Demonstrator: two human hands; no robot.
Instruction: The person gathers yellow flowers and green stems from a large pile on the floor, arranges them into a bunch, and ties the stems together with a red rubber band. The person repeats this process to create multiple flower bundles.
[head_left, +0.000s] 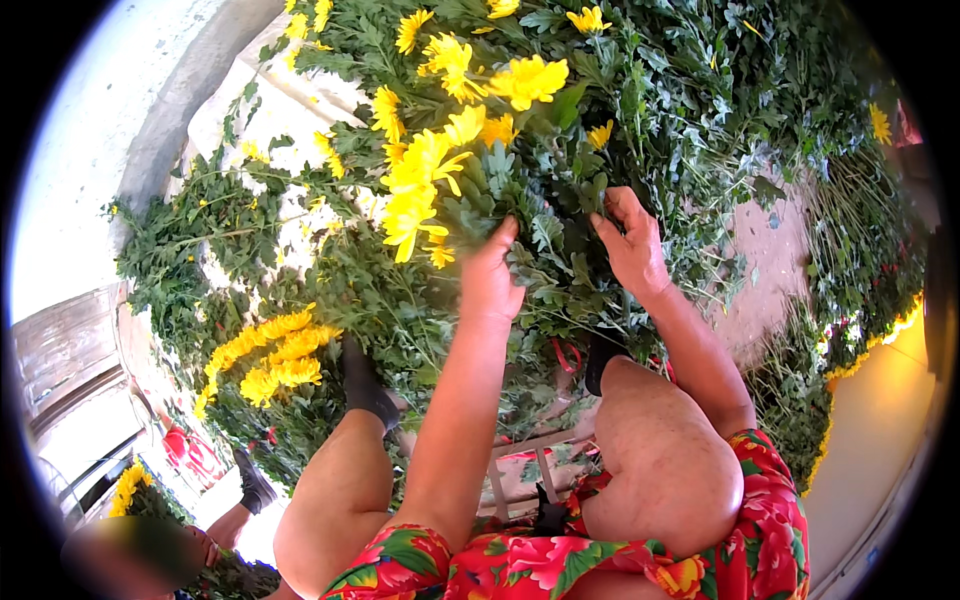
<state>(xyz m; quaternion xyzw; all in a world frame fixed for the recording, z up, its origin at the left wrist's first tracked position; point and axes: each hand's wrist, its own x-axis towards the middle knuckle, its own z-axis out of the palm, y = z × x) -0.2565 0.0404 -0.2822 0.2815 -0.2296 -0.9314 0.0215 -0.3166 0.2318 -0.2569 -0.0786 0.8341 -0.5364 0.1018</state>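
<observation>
My left hand (489, 279) is closed around the leafy stems of a bunch of yellow chrysanthemums (424, 180). The blooms fan out above and to the left of that hand; its fingers are mostly hidden by leaves. To its right, my right hand (634, 244) pinches a green chrysanthemum stem (596, 196) between thumb and fingers. A single yellow bloom (600, 135) shows just above the right fingertips. Both hands are over a thick pile of cut chrysanthemum stems (675, 97) that spreads out in front of my knees.
A tied-looking row of yellow chrysanthemums (281, 356) lies beside my left leg. More stems (862, 232) are heaped at the right, by a bare patch of floor (772, 247). Red ribbon (567, 355) lies near my feet. Another person's shoe (253, 480) shows at the lower left.
</observation>
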